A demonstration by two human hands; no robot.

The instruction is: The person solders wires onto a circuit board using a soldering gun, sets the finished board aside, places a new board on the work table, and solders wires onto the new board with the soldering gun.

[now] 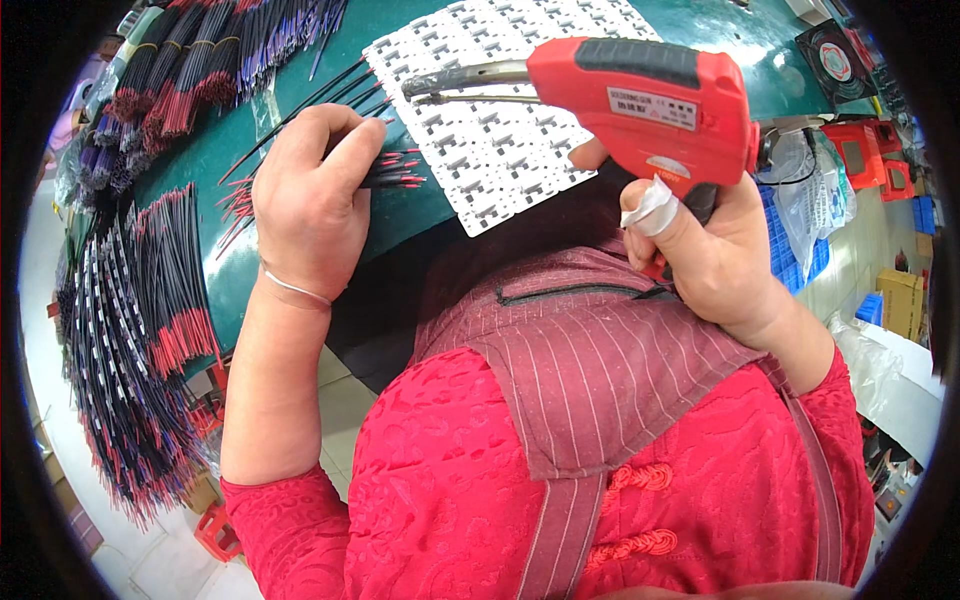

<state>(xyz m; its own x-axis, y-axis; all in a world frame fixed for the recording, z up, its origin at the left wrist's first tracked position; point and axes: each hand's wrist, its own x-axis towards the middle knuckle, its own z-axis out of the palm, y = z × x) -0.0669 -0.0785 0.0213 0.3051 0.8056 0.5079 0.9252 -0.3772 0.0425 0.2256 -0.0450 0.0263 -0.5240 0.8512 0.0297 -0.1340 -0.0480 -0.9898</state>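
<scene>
My right hand (715,245) is wrapped round the grip of a red and black soldering gun (640,110). White tape is wound on that thumb. The gun's metal tip points left, above the far left part of a white sheet (500,140) covered with rows of small dark parts. My left hand (315,190) is closed, thumb and forefinger together, at the sheet's left edge. Black wires (395,172) with red ends stick out from both sides of it; the palm side is hidden. More black wires (345,95) lie just beyond, reaching the sheet.
Banded bundles of dark wires (190,75) lie at the far left of the green table (410,235). Other wire bundles (120,340) hang over its left edge. A small fan (835,60) stands at the far right, near red bins (860,155) and a blue crate (790,240).
</scene>
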